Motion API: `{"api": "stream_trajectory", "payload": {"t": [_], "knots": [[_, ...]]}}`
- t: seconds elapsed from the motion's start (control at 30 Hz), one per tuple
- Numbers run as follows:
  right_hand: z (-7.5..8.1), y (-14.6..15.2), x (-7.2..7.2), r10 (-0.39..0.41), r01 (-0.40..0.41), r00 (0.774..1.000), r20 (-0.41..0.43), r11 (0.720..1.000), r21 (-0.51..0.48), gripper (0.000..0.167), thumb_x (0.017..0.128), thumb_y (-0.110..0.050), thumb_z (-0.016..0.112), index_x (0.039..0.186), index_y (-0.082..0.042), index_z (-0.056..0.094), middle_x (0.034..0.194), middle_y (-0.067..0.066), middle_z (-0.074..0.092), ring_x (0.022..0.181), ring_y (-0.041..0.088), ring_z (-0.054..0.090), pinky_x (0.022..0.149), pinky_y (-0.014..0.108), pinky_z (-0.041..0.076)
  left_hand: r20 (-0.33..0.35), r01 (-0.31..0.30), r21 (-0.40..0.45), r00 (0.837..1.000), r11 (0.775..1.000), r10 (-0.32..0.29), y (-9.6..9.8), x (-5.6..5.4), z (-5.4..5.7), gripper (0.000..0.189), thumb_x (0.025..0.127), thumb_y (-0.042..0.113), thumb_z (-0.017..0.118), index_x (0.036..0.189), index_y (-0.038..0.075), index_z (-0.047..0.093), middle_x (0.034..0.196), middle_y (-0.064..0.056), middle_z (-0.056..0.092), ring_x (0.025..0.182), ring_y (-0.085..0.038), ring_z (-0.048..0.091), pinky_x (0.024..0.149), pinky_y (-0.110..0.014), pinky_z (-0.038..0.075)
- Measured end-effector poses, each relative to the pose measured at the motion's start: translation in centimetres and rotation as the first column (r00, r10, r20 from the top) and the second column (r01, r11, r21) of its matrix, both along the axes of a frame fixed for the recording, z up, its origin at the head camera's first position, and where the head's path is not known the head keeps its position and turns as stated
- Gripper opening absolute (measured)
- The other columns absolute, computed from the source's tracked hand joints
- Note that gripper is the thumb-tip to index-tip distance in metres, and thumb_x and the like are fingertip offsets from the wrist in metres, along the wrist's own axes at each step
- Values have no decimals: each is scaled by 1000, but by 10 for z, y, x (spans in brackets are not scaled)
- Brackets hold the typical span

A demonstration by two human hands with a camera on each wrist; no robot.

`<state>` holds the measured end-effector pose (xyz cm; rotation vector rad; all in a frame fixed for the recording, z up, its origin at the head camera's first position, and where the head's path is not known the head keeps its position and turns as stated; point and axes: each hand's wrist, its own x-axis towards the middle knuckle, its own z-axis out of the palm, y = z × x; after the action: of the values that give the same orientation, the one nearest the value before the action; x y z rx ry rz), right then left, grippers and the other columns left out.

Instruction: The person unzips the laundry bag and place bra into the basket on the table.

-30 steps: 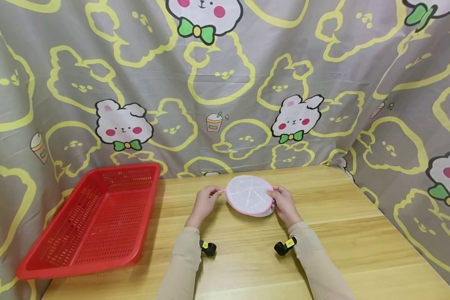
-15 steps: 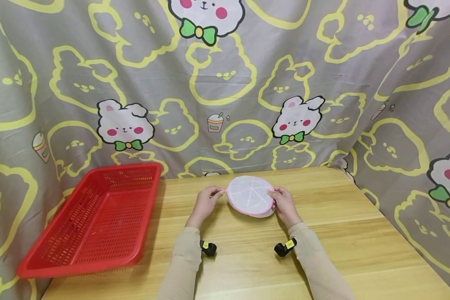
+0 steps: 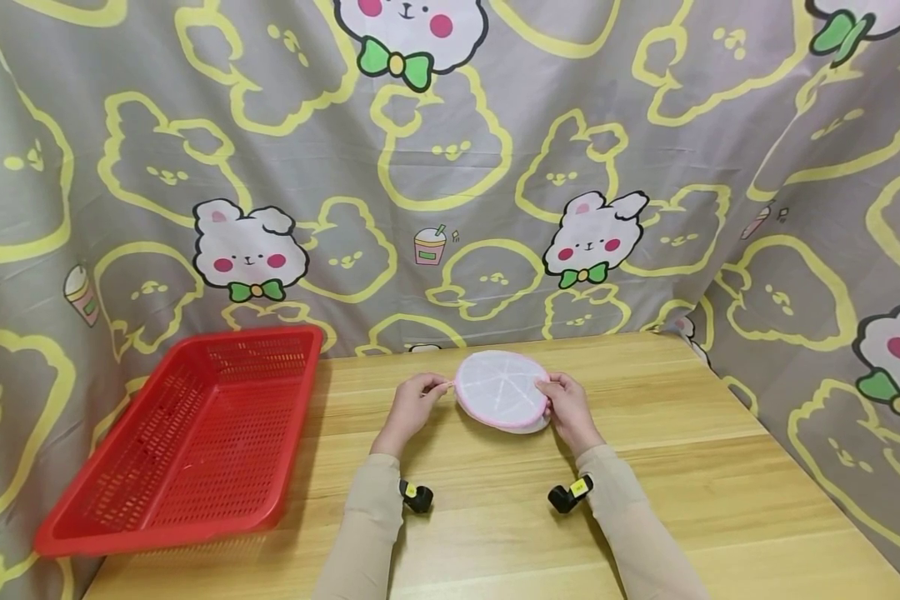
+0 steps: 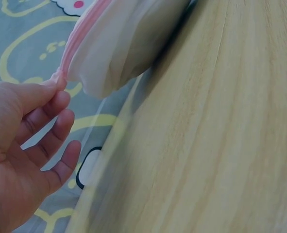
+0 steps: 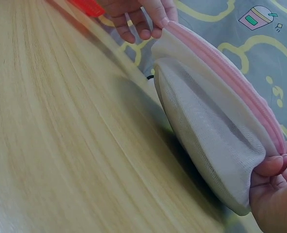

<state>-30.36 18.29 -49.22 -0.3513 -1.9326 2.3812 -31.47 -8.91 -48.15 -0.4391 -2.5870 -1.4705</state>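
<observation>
Pouch [image 3: 501, 387], round, white and pink-edged, sat between two pinches just right of the head frame's centre, its pink strip [image 5: 235, 80] running from one to the other and neither hand nearer: thumb and forefinger of the left hand [image 3: 414, 403] gripped the left end, other fingers loosely apart, while the right hand [image 3: 572, 410] pinched the opposite edge. It seemed clear of the wooden table [image 3: 682, 467], though its shadowed underside left that uncertain. A red basket [image 3: 157, 537] occupied the lower left, and a patterned curtain [image 3: 487, 183] hung across the top.
</observation>
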Motion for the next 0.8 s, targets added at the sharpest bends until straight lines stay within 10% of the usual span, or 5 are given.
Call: {"api": "stream_trajectory", "payload": {"t": [0.8], "knots": [[2, 1, -1, -9, 9, 999, 35, 1000, 8, 24, 98, -6, 54, 118, 5, 48, 68, -8, 53, 52, 0, 44, 46, 14, 37, -26, 60, -44, 998, 997, -61, -1, -2, -1, 13, 93, 18, 65, 97, 10, 74, 97, -6, 73, 89, -17, 64, 80, -32, 52]]}}
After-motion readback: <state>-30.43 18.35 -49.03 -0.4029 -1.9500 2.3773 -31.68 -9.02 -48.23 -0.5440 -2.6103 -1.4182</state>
